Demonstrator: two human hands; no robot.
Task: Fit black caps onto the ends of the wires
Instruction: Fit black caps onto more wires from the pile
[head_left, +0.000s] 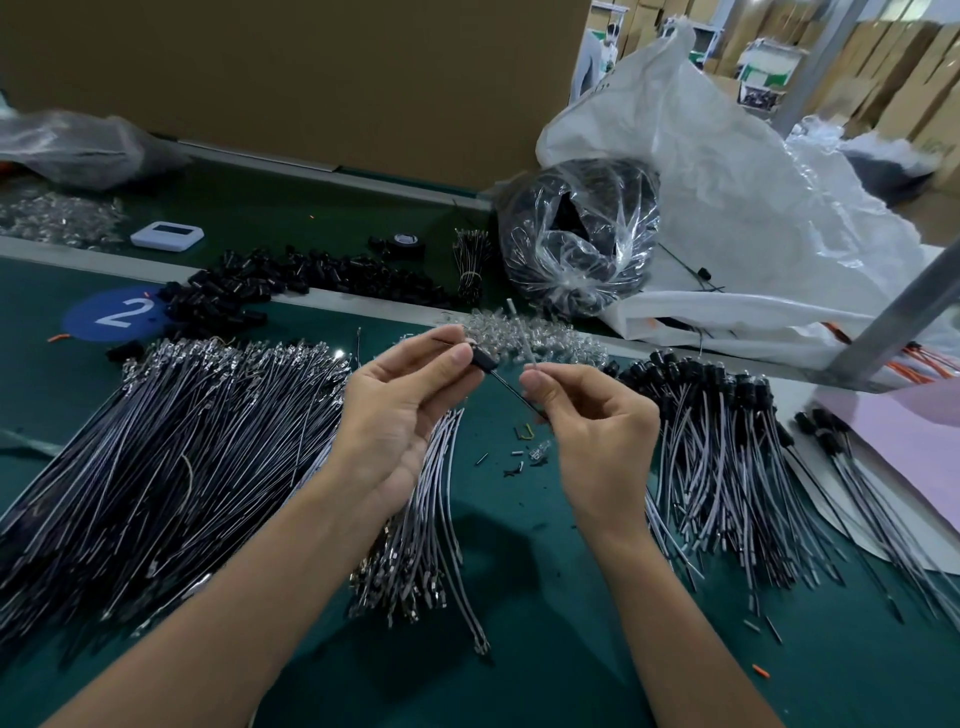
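Left hand: the left hand (410, 400), centre of the frame, pinches a black cap (482, 358) between thumb and fingertip.
Right hand: the right hand (597, 431), just right of centre, has its thumb and fingers closed on a thin dark wire (514, 387).
Cap and wire: both are held up off the bench (519, 623), between the two hands. The wire's upper end meets the cap; how far in it sits cannot be told.
Long axis: the wire slants from upper left at the cap down to lower right into the right hand's fingers. The cap lies along the same line.
Direction: the cap lies up and left of the right hand, with a short length of wire showing between the two grips.
Nearer hand: the left hand has the cap; the right hand has only the wire.
Likely next: push along that slant, keeping cap and wire in line so the wire does not buckle.
Supply: loose caps (291, 283) upper left; bare wires (182, 431) left; capped wires (727, 441) right.
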